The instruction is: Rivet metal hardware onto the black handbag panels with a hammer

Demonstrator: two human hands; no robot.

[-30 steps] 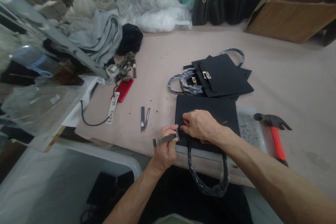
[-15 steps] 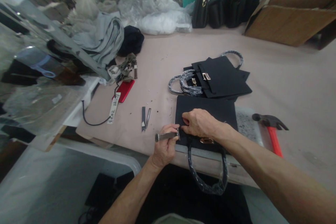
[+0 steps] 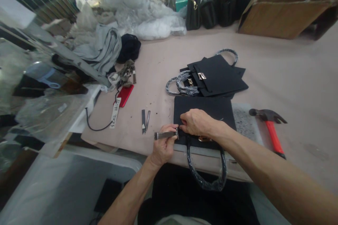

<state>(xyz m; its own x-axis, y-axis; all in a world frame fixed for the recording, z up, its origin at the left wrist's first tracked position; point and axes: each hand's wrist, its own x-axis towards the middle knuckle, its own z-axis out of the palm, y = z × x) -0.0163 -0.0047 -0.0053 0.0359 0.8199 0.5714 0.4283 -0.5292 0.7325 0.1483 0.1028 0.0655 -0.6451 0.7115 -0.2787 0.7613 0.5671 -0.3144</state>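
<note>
A metal punch (image 3: 165, 135) with a flat, wider end is gripped in my left hand (image 3: 163, 149), at the left edge of a black handbag panel (image 3: 224, 112). My right hand (image 3: 196, 122) lies over the panel, its fingers pinched together beside the punch's end; what they hold, if anything, is hidden. A gold clasp (image 3: 205, 139) shows below my right wrist. Off the table's front edge hangs the panel's plastic-wrapped handle (image 3: 206, 184). Under the panel is a pale speckled slab (image 3: 246, 123).
To the right lies a claw hammer (image 3: 274, 137). More black bag panels (image 3: 218, 74) are stacked behind. Two slim metal tools (image 3: 143, 121) and a red phone-like object (image 3: 126, 95) lie left. A cardboard box (image 3: 282, 17), black bags (image 3: 194, 10) and plastic wrapping (image 3: 158, 26) line the back.
The view has shifted slightly, so the table and its things sit a little further left at the back. Both hands keep nearly the same pose at the panel's left edge.
</note>
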